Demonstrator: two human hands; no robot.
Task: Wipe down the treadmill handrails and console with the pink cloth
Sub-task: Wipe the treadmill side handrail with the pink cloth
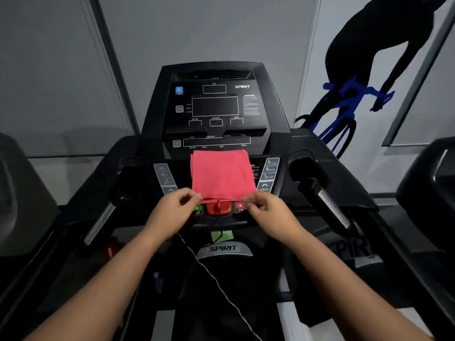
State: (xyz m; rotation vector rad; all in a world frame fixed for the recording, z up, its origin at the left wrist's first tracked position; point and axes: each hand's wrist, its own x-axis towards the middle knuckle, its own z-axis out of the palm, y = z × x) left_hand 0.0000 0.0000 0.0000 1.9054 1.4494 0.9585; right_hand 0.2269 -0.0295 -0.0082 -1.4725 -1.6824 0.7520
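Pink microfibre, folded into a flat square, the cloth (pixel 222 174) lies on the lower panel of the treadmill console (pixel 214 107), directly behind the red safety key (pixel 219 207). Its near edge almost reaches the key. The left hand (pixel 172 212) pinches this edge to the left of the key, and the right hand (pixel 268 212) pinches it to the right of the key, each between thumb and fingertips.

I judge that the wiping is not yet begun and that the step in hand is to take up the cloth. To do it well, the hands should lift the edge up and away from the key, so that the key is not pulled out and the green start button (pixel 197 209) and the red stop button (pixel 240 206), on either side of the key, are not pressed. Afterwards a flat pad of cloth with light pressure suits the display. The left handrail (pixel 101 222) and the right handrail (pixel 330 205), far out on both sides of the key, can be wrapped and rubbed along their length.

The word SPIRIT is readable at the top of the console and again on the motor cover (pixel 223 248) in front of the key. Small labels read INCLINE, DISTANCE and SPEED. The quick keys (pixel 269 172) behind and right of the key show 9, 6 and 3.
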